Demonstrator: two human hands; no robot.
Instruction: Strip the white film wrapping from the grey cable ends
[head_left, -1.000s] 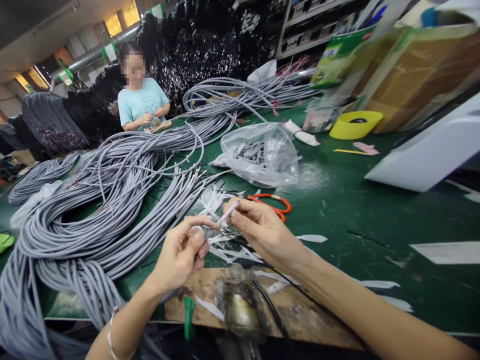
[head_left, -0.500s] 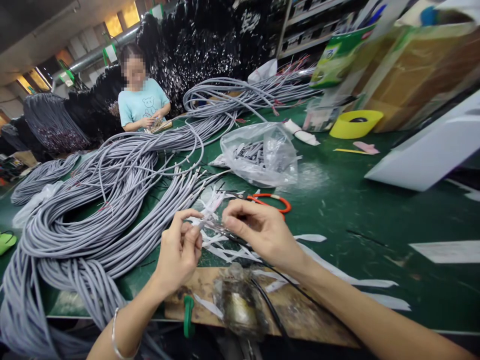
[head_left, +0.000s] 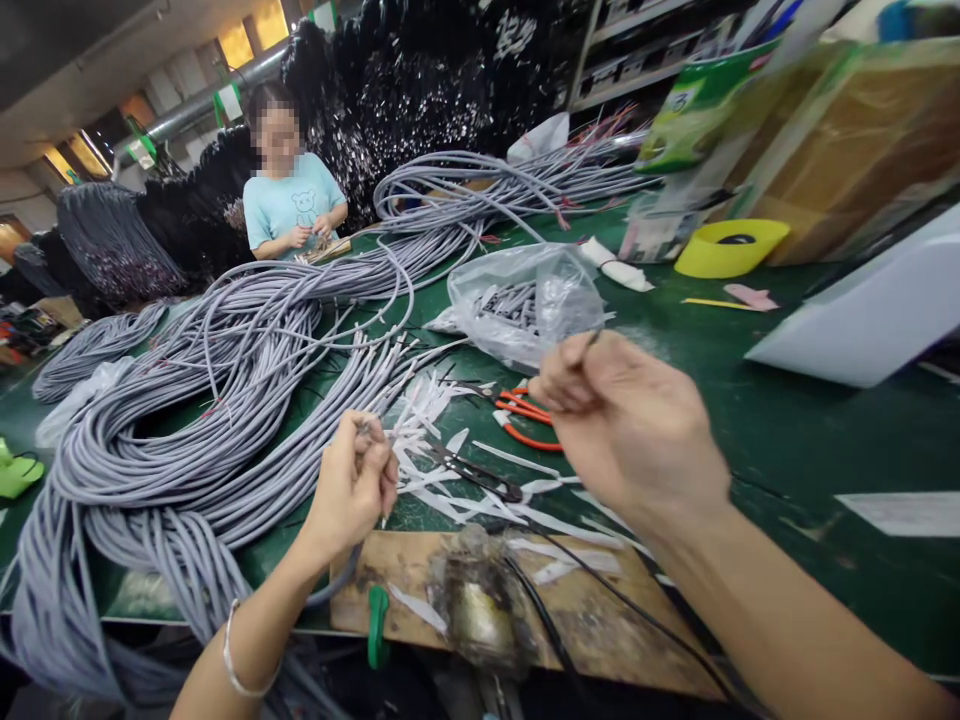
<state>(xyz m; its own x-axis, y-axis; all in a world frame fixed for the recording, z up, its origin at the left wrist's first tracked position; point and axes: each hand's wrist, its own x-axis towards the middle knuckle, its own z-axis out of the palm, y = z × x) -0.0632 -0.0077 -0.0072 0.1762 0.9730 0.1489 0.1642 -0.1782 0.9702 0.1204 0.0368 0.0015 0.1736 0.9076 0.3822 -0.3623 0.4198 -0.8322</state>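
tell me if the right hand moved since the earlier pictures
Yes, the right hand has moved up and rightward in the view, judged against the wooden board.

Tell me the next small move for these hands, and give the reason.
Probably bring the right hand over to the left hand. The left seems closed on a cable, while the right, blurred, is apart from it, overlapping the bag in view, so it cannot help there. Whether it pinches something is hard to tell.
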